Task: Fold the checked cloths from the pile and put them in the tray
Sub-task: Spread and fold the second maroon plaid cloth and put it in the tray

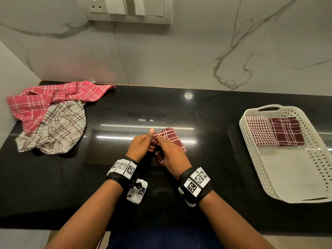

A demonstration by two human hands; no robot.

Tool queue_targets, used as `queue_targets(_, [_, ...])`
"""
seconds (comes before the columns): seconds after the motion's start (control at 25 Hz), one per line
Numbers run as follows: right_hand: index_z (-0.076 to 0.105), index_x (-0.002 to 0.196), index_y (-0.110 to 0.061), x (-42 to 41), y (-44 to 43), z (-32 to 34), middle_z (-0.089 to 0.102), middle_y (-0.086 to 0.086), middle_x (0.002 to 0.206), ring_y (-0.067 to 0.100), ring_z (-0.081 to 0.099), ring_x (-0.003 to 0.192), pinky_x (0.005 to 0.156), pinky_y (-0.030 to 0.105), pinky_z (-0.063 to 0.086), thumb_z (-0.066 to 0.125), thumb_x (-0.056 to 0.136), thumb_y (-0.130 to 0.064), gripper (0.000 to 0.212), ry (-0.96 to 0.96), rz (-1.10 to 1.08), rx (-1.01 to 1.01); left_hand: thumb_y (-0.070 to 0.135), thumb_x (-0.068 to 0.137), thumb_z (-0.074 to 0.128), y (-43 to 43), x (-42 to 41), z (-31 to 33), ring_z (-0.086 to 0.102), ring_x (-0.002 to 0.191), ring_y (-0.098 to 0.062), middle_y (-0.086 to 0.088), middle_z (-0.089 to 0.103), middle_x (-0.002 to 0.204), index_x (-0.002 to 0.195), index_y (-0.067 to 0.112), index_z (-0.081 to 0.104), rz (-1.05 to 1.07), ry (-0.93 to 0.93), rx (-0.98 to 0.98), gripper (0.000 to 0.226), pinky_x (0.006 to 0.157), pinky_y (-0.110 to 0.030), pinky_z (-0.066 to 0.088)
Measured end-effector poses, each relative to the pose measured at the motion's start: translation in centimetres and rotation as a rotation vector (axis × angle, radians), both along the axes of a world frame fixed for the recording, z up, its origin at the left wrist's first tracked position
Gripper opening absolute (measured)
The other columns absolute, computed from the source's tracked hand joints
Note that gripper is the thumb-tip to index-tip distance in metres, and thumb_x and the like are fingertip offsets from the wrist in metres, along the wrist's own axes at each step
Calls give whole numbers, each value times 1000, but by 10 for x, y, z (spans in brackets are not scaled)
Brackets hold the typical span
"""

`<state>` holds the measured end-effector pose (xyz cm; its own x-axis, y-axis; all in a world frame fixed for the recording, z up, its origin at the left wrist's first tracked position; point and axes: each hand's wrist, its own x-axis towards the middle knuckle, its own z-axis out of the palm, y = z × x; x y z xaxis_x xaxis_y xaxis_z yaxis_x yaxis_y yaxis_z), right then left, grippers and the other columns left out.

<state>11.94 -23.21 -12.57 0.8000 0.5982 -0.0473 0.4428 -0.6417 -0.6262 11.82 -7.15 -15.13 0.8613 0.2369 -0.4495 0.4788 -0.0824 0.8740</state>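
The maroon checked cloth [170,139] sat at the middle of the counter [206,114], folded down to a small packet. Its far part lay on the black top and its near-left edge was lifted between our hands. Our left grip [142,144] pinched that edge, fingers curled and thumb up. Our right grip [172,155] was curled over the near part, clamped on the same cloth.

We judged this a late fold. It seemed best to match the corners before lowering the edge, hold the layers tight with the right, then press the crease flat so the packet would not spring open when carried.

Well apart to the right, the white perforated tray [291,175] held two folded cloths side by side at its far end. A red-and-white fine check [258,131] lay on the left, touching a maroon one [287,131] on the right. At far left lay the pile, a pink checked cloth [36,105] touching a grey one [61,126], both crumpled.
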Motion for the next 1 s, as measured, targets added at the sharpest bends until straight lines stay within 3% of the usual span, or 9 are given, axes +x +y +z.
queue_targets(0.2, [29,154,-4,-8,2,-15,35,15,158,25,30,148,123,33,20,52,101,-12,58,28,54,-32,25,91,69,-3,1,-5,71,77,-25,-11,73,83,93,8,70,78,-23,-4,17,64,-27,59])
queue_targets(0.36, [19,157,-8,-9,-6,-20,18,12,165,22,14,153,124,28,4,54,99,-35,73,77,224,-145,22,92,67,1,-2,-7,72,78,-23,-8,72,88,94,16,69,66,-54,257,7,73,-35,61])
queue_targets(0.44, [36,152,-9,-6,-14,-15,35,10,159,20,29,148,124,30,15,54,100,-31,59,105,187,-22,22,93,64,3,-3,-9,67,89,-22,-7,68,97,97,15,68,7,-70,462,9,85,-39,56])
queue_targets(0.52, [52,143,-7,9,-21,-14,51,10,148,22,43,141,119,39,33,55,99,-19,45,-19,71,111,21,94,62,5,-2,-9,64,94,-22,-7,66,103,101,13,68,-33,-74,514,12,92,-42,53])
queue_targets(0.56, [52,142,-7,21,-22,-13,50,11,148,25,40,143,119,42,33,56,98,-17,46,-96,63,86,22,95,61,6,-1,-9,65,94,-23,-7,66,104,102,13,68,-43,-65,502,13,92,-43,53])
queue_targets(0.64, [35,153,-13,42,-19,-15,31,10,161,27,19,152,123,45,21,53,99,-32,60,-169,170,-168,22,96,59,8,0,-8,65,93,-23,-6,66,103,103,13,66,-61,-52,497,13,90,-43,54])
queue_targets(0.76, [1,159,-30,54,-12,-30,-10,0,167,25,-13,153,122,50,4,35,100,-56,73,-111,297,-489,20,97,57,5,0,-9,62,93,-20,-4,65,101,97,16,63,-71,-56,538,7,85,-34,51])
queue_targets(0.88, [-9,156,-37,58,-12,-37,-21,-3,165,26,-22,150,121,54,0,27,99,-63,73,-80,320,-524,22,95,58,2,3,-6,59,95,-19,-1,60,100,94,17,60,-83,-52,580,5,78,-28,43])
queue_targets(1.0, [-5,157,-36,56,-9,-28,-17,-1,166,28,-14,152,123,56,8,38,96,-65,80,-30,243,-466,31,85,73,1,-3,0,56,94,-16,-1,56,104,100,17,58,-133,-64,563,26,83,-31,47])
